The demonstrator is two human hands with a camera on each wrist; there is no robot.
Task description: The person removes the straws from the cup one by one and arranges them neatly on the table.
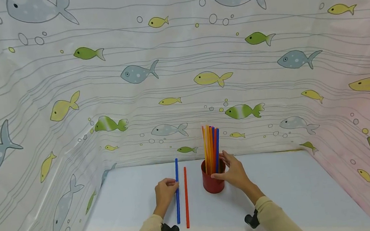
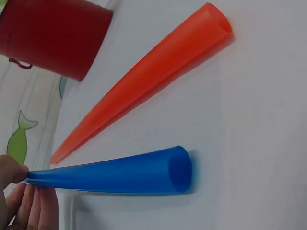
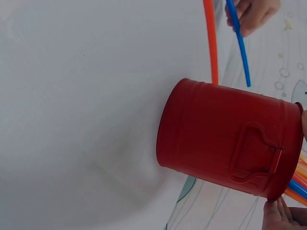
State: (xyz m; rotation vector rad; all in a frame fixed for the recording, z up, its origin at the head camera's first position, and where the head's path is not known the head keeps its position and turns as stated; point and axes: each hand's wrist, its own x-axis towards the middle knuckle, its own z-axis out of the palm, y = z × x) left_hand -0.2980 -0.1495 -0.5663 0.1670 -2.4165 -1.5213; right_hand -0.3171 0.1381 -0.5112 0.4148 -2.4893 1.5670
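Observation:
A blue straw [image 1: 178, 199] lies lengthwise on the white table [image 1: 280, 188], and my left hand [image 1: 173, 185] pinches it near its middle. In the left wrist view my fingers [image 2: 26, 206] squeeze the blue straw [image 2: 120, 172] flat. An orange-red straw [image 1: 186, 198] lies parallel just to its right, untouched. A red metal cup [image 1: 212, 186] stands upright and holds several coloured straws [image 1: 211, 146]. My right hand [image 1: 225, 168] grips the cup's rim and right side. In the right wrist view the red cup [image 3: 216, 129] shows a small handle, with my fingertips [image 3: 278, 215] at the rim.
A curtain printed with fish [image 1: 133, 75] walls in the table at the back and on both sides. Bare tabletop lies to the right of the cup and to the left of the blue straw.

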